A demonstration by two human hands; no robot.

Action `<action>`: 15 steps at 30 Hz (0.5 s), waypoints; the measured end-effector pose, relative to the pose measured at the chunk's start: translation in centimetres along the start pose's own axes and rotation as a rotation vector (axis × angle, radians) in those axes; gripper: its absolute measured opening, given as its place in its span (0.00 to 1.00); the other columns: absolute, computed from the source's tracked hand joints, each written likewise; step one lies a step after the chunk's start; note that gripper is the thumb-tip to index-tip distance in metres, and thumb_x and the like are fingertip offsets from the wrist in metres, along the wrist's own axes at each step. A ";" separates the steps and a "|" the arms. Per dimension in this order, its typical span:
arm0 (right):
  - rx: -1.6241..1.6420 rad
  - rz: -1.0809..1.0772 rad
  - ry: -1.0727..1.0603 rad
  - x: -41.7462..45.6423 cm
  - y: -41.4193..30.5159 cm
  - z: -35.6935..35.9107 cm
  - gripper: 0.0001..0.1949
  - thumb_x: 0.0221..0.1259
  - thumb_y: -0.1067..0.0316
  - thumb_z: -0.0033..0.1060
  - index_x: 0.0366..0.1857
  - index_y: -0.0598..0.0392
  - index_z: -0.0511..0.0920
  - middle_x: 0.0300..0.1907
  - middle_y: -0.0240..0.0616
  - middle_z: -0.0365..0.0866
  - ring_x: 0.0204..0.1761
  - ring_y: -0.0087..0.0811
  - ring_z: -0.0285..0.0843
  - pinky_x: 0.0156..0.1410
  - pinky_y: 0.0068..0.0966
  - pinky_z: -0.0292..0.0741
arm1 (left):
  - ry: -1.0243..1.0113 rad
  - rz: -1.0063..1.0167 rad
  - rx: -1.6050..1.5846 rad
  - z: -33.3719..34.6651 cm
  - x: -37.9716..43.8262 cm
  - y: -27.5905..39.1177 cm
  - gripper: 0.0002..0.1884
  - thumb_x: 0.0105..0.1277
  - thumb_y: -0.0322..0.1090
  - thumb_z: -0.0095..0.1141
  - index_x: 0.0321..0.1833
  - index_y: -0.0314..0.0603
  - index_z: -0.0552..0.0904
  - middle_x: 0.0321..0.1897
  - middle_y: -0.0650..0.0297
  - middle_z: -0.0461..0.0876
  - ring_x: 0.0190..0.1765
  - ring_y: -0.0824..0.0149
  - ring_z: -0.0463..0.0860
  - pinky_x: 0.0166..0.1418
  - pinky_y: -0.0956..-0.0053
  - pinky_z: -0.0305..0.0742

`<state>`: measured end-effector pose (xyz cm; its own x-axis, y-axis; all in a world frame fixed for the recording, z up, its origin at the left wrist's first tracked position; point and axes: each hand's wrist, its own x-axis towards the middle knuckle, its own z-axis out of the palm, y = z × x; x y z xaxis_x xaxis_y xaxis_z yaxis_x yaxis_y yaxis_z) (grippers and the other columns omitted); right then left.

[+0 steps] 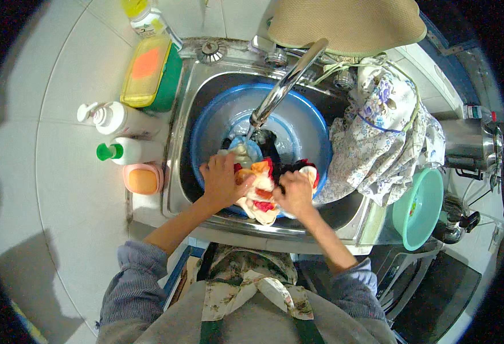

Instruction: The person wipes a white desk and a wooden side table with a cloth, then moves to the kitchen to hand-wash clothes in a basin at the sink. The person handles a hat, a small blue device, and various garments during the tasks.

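A wet cloth patterned in white, red and orange (258,195) lies bunched over the near rim of a blue basin (196,133). My left hand (222,178) grips its left side, thumb pressed on the fabric. Curled fingers of my right hand (294,192) grip the same cloth on the right; what they enclose is partly hidden. Behind the hands, dark fabric (269,144) and a light blue and cream piece of fabric (246,151) rest in the basin. Water runs onto them from a chrome faucet (288,81).
The basin sits inside a steel sink (176,180). Floral fabric (376,133) drapes over the sink's right side, near a mint-green basin (419,210) and a steel pot (467,142). Pump bottles (120,118), a soap box (143,178) and a green-yellow container (148,73) line the left ledge.
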<state>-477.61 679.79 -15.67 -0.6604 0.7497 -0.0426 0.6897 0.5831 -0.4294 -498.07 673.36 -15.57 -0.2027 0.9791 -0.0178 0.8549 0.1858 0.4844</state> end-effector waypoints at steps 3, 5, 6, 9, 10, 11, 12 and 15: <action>-0.077 0.045 0.208 -0.6 -1.7 1.4 0.11 0.41 0.61 0.57 0.27 0.55 0.78 0.41 0.42 0.73 0.51 0.43 0.68 0.53 0.43 0.66 | -0.002 0.362 0.147 2.5 2.8 1.1 0.32 0.54 0.51 0.55 0.64 0.54 0.69 0.65 0.48 0.58 0.63 0.40 0.61 0.59 0.38 0.56; -0.187 0.110 0.103 0.3 -1.3 4.0 0.13 0.46 0.61 0.56 0.32 0.59 0.78 0.59 0.49 0.66 0.67 0.56 0.53 0.63 0.54 0.58 | -0.151 0.276 0.063 6.6 3.8 -1.5 0.33 0.54 0.50 0.54 0.67 0.64 0.67 0.72 0.50 0.47 0.68 0.34 0.50 0.67 0.39 0.48; -0.218 0.113 0.144 0.6 0.4 6.9 0.13 0.48 0.61 0.55 0.33 0.59 0.78 0.60 0.51 0.66 0.67 0.58 0.53 0.62 0.56 0.59 | -0.170 0.301 0.076 7.4 5.1 -1.5 0.33 0.54 0.49 0.54 0.66 0.63 0.67 0.72 0.49 0.47 0.68 0.33 0.51 0.66 0.39 0.50; -0.355 0.073 0.176 3.4 4.1 10.8 0.17 0.48 0.58 0.56 0.38 0.59 0.78 0.58 0.53 0.67 0.63 0.61 0.58 0.57 0.55 0.67 | -0.084 0.299 -0.027 11.8 8.3 -4.2 0.25 0.60 0.46 0.51 0.63 0.65 0.72 0.69 0.48 0.55 0.60 0.33 0.63 0.60 0.39 0.60; -0.252 0.108 0.123 4.6 5.5 11.3 0.19 0.45 0.56 0.58 0.39 0.57 0.78 0.57 0.52 0.68 0.62 0.61 0.60 0.56 0.54 0.67 | -0.002 0.277 -0.035 13.7 9.4 -4.6 0.24 0.60 0.47 0.50 0.63 0.65 0.72 0.68 0.48 0.57 0.57 0.34 0.66 0.56 0.40 0.63; -0.147 0.142 0.071 5.7 6.9 11.8 0.21 0.43 0.54 0.60 0.41 0.56 0.77 0.56 0.51 0.69 0.60 0.60 0.61 0.56 0.53 0.68 | 0.021 0.260 -0.042 15.4 10.4 -5.4 0.25 0.59 0.47 0.51 0.62 0.63 0.72 0.64 0.47 0.61 0.53 0.36 0.68 0.54 0.43 0.65; -0.180 0.049 0.160 6.8 9.2 13.3 0.25 0.38 0.51 0.63 0.44 0.52 0.76 0.54 0.50 0.70 0.58 0.58 0.63 0.53 0.52 0.70 | -0.027 0.205 -0.061 17.5 10.9 -6.5 0.25 0.58 0.47 0.52 0.62 0.62 0.73 0.60 0.46 0.64 0.49 0.38 0.70 0.51 0.46 0.67; 0.049 0.136 -0.126 10.8 12.0 12.2 0.24 0.43 0.51 0.60 0.45 0.51 0.76 0.45 0.51 0.77 0.43 0.52 0.77 0.50 0.51 0.71 | -0.076 0.163 -0.095 22.1 11.9 -9.5 0.25 0.57 0.47 0.53 0.59 0.55 0.75 0.48 0.45 0.73 0.41 0.45 0.74 0.46 0.53 0.71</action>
<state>-480.07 691.08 -32.26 -0.5962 0.7737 -0.2142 0.7618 0.4612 -0.4549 -498.11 685.10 -39.69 -0.0260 0.9997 0.0034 0.8238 0.0195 0.5666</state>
